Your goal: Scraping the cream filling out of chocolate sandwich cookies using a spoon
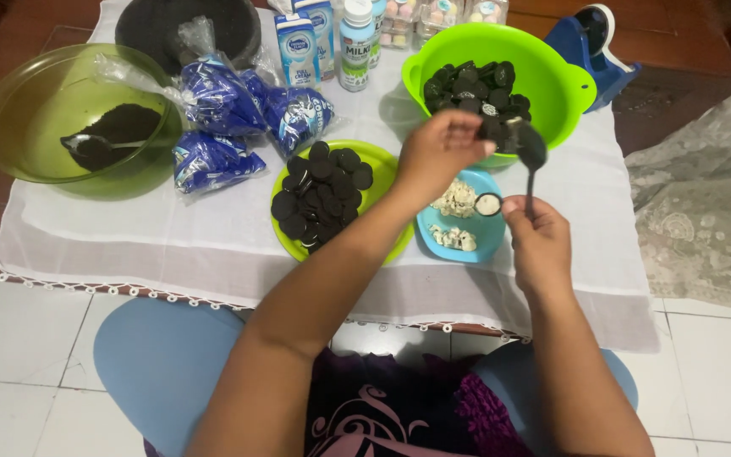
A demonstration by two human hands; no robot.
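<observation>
Head view, contents listed outward from the blue plate (464, 222) at the near edge of the white cloth (171, 228).

Blue plate: lumps of white cream filling (456, 200), in two small heaps. One cookie half (488, 204), cream side up, sits over its right part, just beside my right thumb.

Lime plate (387, 165), touching the blue plate's left rim: a pile of bare dark cookie wafers (319, 193).

Green bowl (552, 80), just behind the blue plate: whole dark sandwich cookies (471, 85).

Clear green bowl (19, 110), far left of the blue plate: dark crumbs (124, 123) and a spoon lying in them.

Blue cookie packets (230, 110), between the clear bowl and the lime plate: bagged in clear plastic.

Milk cartons (298, 46) and a bottle (355, 42), behind the lime plate, upright.

My left hand (437, 152), above the blue plate's far edge: fingers pinched together on a dark cookie (494, 129).

My right hand (539, 241), at the blue plate's right edge: fingers closed around the handle of a dark spoon (530, 148), whose bowl stands upward against the pinched cookie.
</observation>
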